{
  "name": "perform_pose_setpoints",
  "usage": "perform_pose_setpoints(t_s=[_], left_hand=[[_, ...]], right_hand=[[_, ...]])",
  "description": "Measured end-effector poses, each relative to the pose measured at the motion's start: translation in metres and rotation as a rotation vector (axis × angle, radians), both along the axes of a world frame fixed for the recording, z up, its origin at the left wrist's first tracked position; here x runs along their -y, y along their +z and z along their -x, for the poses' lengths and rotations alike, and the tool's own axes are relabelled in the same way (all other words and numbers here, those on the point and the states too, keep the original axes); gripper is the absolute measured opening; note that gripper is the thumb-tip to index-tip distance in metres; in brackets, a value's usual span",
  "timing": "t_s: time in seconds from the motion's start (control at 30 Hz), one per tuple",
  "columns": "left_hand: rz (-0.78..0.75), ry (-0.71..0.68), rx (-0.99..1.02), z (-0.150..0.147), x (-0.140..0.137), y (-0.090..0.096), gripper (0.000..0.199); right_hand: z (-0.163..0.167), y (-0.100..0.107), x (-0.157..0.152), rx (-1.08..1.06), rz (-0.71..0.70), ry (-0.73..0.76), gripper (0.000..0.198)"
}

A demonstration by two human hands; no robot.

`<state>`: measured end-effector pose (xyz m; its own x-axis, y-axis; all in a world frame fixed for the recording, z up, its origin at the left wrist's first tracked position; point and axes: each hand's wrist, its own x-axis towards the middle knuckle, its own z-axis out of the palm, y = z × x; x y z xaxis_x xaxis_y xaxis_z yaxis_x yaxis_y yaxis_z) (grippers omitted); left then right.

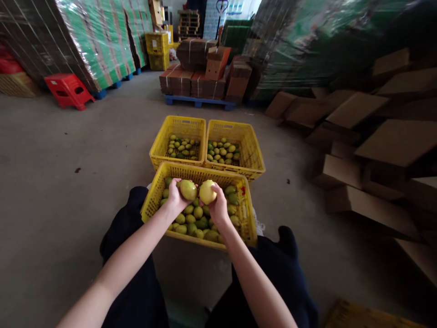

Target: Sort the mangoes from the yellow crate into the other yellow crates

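Left hand point(175, 197): is grasping one green-yellow fruit point(188, 190), fingers curling around its side.
Right hand point(220, 206): is grasping a paler yellow fruit point(207, 192), thumb pressing on its near side.
Held pair: sitting just beside each other above the near crate point(251, 223); can't tell if they're touching.
Progress: looking partway, my read. Far-left crate point(187, 125) and far-right crate point(234, 130) are each holding some fruit, with bare floor showing inside.
Left over: near crate is holding plenty of loose fruit point(190, 218); the two in hand aren't set down yet. Can't tell an exact count.
Fruit shape: rounded to oval, skins running deep green to yellow, looking smooth.
Crates: yellow, likely plastic, slotted walls, scuffed rims; near one is standing close to both far ones.
Surroundings: brown cardboard cartons point(392, 141) are lying jumbled on the right, flat-faced; gray floor point(85, 196) is looking hard, matte.
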<state>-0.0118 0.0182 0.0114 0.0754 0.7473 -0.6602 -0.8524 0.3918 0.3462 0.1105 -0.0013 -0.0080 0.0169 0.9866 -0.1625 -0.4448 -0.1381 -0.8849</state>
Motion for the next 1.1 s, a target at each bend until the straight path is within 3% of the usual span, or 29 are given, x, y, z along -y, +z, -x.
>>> perform_pose_setpoints(t_s=[0.1,0.23,0.37,0.5,0.6,0.7,0.83,1.1], left_hand=[[-0.107,0.009,0.101,0.001,0.000,0.004,0.022],[-0.253,-0.124,0.125,0.004,0.004,0.011,0.021],[-0.194,-0.061,0.154,0.000,0.009,0.012,0.023],[-0.204,0.022,0.191,-0.007,0.012,0.011,0.017],[-0.195,0.001,0.175,-0.008,0.010,0.008,0.015],[-0.153,-0.014,0.165,-0.007,0.009,0.005,0.027],[-0.236,0.001,0.197,-0.006,0.012,0.005,0.038],[-0.279,-0.010,0.199,-0.005,0.016,0.007,0.031]], right_hand=[[-0.006,0.004,-0.006,-0.269,0.115,0.038,0.030],[-0.016,0.011,-0.004,-0.466,0.023,0.095,0.033],[-0.015,0.010,0.000,-0.577,0.017,0.097,0.029],[-0.012,0.004,0.001,-0.553,0.072,0.039,0.031],[-0.012,0.002,-0.001,-0.490,0.074,0.027,0.028],[-0.014,0.002,-0.001,-0.480,0.074,0.000,0.027],[-0.014,0.006,0.000,-0.490,0.097,-0.062,0.020],[-0.013,0.007,0.002,-0.452,0.034,-0.043,0.028]])
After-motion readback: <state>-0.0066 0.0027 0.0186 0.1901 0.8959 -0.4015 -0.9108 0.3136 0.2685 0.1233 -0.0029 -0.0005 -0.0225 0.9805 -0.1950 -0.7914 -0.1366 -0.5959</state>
